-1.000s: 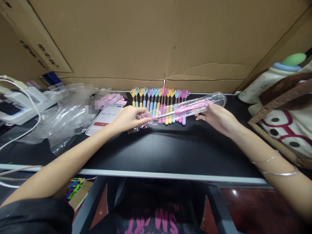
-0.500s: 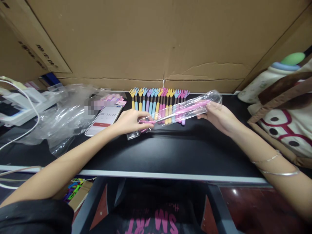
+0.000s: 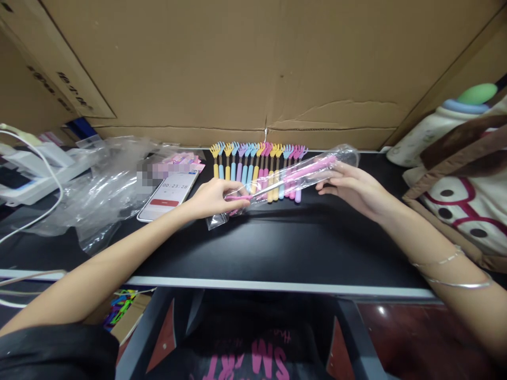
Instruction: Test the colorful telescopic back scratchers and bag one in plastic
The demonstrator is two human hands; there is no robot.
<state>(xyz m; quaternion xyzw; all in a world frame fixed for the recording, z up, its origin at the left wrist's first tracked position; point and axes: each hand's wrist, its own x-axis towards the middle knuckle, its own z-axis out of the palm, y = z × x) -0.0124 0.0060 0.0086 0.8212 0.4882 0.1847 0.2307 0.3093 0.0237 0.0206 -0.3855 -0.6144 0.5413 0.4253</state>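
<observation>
A pink back scratcher (image 3: 304, 170) with a silver shaft lies inside a clear plastic sleeve (image 3: 350, 153), held slantwise above the black desk. At its lower left end, my left hand (image 3: 212, 198) pinches the pink head between thumb and fingers. My right hand (image 3: 356, 190) holds the sleeved handle end loosely, some of its fingers stretched out below. Just behind is a row of back scratchers (image 3: 240, 171) in yellow, blue, purple and pink, lying side by side with their claws toward the cardboard. The sleeve partly covers the right part of this row.
Left of the row lie a phone (image 3: 170, 194) running a timer, pink packets (image 3: 184, 160) and crumpled clear plastic bags (image 3: 106, 184). A white power strip (image 3: 43, 174) with cables is at far left. Cardboard (image 3: 257, 68) walls the back. A bottle (image 3: 431, 129) and cloth bag (image 3: 455, 211) stand right.
My right hand has shifted slightly downward and its fingers have loosened and spread a little. The sleeved back scratcher has hardly moved, and my left hand keeps its pinch.
</observation>
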